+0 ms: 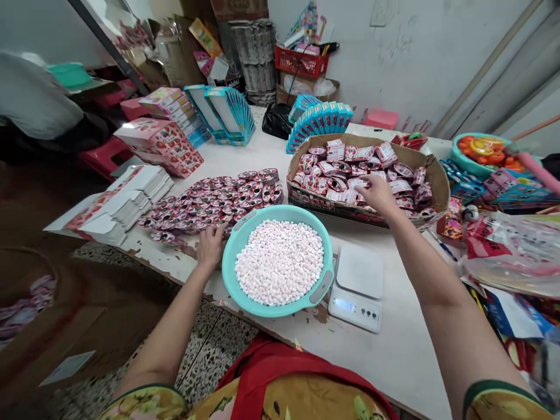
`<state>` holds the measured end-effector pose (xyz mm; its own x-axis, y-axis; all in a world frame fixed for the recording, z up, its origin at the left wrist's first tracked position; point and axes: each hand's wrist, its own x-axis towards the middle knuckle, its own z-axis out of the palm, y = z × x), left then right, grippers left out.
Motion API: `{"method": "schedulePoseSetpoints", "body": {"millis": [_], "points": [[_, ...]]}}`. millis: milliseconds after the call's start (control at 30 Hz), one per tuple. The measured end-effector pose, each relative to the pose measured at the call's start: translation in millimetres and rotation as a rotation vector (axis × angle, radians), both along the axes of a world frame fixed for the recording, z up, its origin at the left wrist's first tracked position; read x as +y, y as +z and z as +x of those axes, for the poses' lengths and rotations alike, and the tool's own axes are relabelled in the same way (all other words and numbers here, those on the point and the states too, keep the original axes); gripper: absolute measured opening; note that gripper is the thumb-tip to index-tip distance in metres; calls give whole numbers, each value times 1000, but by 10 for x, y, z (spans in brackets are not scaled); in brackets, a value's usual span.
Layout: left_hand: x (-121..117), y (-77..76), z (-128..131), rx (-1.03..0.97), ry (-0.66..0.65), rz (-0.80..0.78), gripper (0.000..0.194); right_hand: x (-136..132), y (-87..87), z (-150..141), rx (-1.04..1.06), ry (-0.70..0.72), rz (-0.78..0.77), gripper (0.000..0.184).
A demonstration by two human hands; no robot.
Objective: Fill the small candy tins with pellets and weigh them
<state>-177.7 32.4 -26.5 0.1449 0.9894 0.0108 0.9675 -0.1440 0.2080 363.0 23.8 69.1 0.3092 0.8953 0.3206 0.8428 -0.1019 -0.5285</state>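
Note:
My left hand (211,244) rests beside the bowl with fingers bent and closed at the near edge of a block of small red-and-pink strawberry-print boxes (210,201). It seems to grip one of them, partly hidden by the fingers. My right hand (377,192) reaches over a cardboard carton (437,181) heaped with similar small boxes (335,150). Its thumb and fingertips pinch a small box there. Between my arms stands a turquoise bowl (231,280) of small white and pale-pink candies (280,262). Touching or close by its right side is a white digital scale (359,274) with a lit display.
Flat white cartons (118,213) and strawberry-print boxes (160,143) lie at the left. Blue display boxes (230,114) fan out at the back. Plastic bags (511,251) and a turquoise basin (459,146) of orange items crowd the right. A person's sleeve (35,99) shows far left.

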Motion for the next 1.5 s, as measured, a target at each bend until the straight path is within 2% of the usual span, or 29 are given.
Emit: {"method": "schedulePoseSetpoints", "body": {"millis": [100, 200, 333, 400, 467, 533, 600, 633, 700, 767, 833, 933, 1033, 1133, 1200, 1333, 1400, 1500], "points": [[-7, -120, 84, -36, 73, 19, 53, 726, -142, -16, -33, 60, -334, 54], [-6, -112, 58, -48, 139, 51, 52, 1176, -328, -59, -20, 106, -484, 73], [-14, 66, -12, -162, 163, 145, 58, 1456, -551, 30, 8, 155, -600, 92], [-57, 204, 48, -287, 185, 247, 57, 1498, -609, 106, 0, 152, -665, 92], [-149, 328, 211, -420, 118, 288, 54, 1475, -614, 146, 5, 170, -700, 87], [-289, 402, 443, -461, -79, 142, 56, 1406, -578, 131, 40, 201, -689, 78], [-444, 420, 678, -366, -265, -155, 67, 1322, -529, 78, 78, 213, -677, 69], [-514, 416, 777, -286, -317, -312, 76, 1282, -504, 47, 86, 206, -680, 66], [-617, 402, 912, -155, -341, -531, 90, 1208, -451, -2, 67, 181, -654, 59], [-671, 403, 969, -109, -333, -619, 96, 1128, -378, -27, 68, 121, -545, 49], [-695, 417, 987, -114, -307, -638, 100, 1008, -259, -39, 207, 36, -365, 40], [-724, 424, 1049, -130, -221, -640, 102, 702, 15, -97, 679, -23, -135, 38], [-762, 383, 1229, -177, -99, -590, 99, 265, 311, -299, 1040, 94, 8, 47], [-774, 329, 1488, -240, -3, -520, 90, -171, 455, -668, 1133, 215, 44, 50], [-754, 305, 1648, -268, 8, -471, 83, -395, 434, -958, 1182, 235, 46, 52], [-697, 261, 1811, -399, -10, -410, 77, -681, 235, -1442, 1279, 221, 46, 59], [-684, 239, 1801, -595, 39, -435, 76, -788, 132, -1583, 1300, 178, 69, 61], [-688, 247, 1714, -975, 212, -552, 84, -951, 37, -1686, 1352, 117, 132, 62]]}}
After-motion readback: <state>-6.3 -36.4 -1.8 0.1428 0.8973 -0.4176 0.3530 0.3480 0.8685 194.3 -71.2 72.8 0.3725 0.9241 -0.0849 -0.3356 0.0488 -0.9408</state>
